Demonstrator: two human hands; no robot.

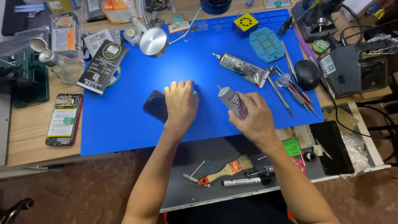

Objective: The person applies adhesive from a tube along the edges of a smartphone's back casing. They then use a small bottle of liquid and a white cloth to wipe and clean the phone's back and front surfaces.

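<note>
Your left hand [180, 103] lies flat, fingers together, pressing down on the dark phone [155, 105], which pokes out from under its left edge on the blue mat [124, 124]. Your right hand [253, 118] is wrapped tightly around a grey glue tube [233, 101], its nozzle tilted up and left, just beside the left hand and apart from the phone. Beyond the right hand lies a second tube [240, 69]; nearer you, below both wrists, sits a brush [227, 169].

Left hand [180, 103] flat on dark phone [155, 105], right hand [253, 115] around glue tube [233, 102].
</note>
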